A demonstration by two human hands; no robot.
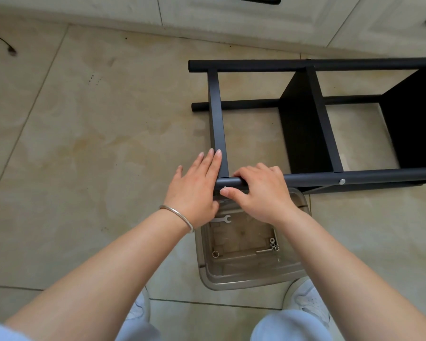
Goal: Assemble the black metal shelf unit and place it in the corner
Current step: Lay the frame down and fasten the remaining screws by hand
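The black metal shelf unit [310,124] lies on its side on the tiled floor, its round posts running left to right and two black shelf panels standing upright between them. My right hand [261,190] grips the end of the nearest post, fingers curled over the top and thumb under it. My left hand [197,188] lies flat with straight fingers against the end crossbar [217,114] where it meets that post. A silver bolt head [342,181] shows on the near post.
A clear plastic box [244,274] sits on the floor under my hands, holding a small wrench [222,219], a hex key and several nuts [273,244]. White cabinet doors [231,16] run along the top. My shoes [305,301] are beside the box.
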